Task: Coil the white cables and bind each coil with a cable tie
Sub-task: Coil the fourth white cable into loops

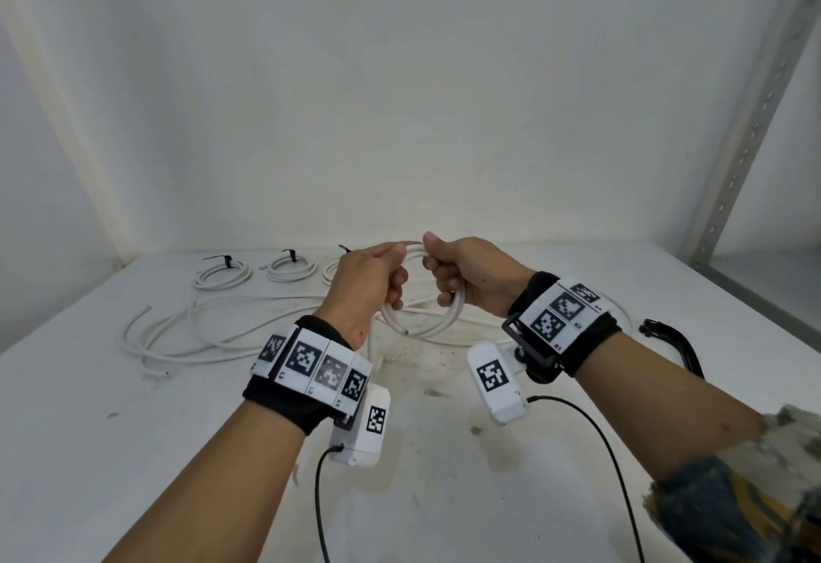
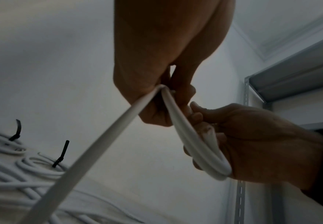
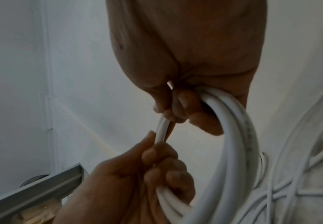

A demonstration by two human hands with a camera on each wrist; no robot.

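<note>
A stained white tabletop (image 1: pixel 444 451) carries loose white round cables (image 1: pixel 186 340) and tied coils (image 1: pixel 222 274). Above it, the left hand (image 1: pixel 368 282) and right hand (image 1: pixel 471 278) both grip a small white cable coil (image 1: pixel 426 322), fingers curled round its strands.

The left hand (image 1: pixel 371 282) covers most of the third bound coil (image 1: pixel 331 271) at the back of the desk (image 1: pixel 177 451), leaving only its left arc and black tie end visible. Curled fingers (image 1: pixel 446 278) of the right hand (image 1: pixel 471 278) conceal where the held coil (image 1: pixel 426 322) passes through both grips. The black cable ties (image 1: pixel 675 340) at right are partly behind the forearm; their count cannot be told.
</note>
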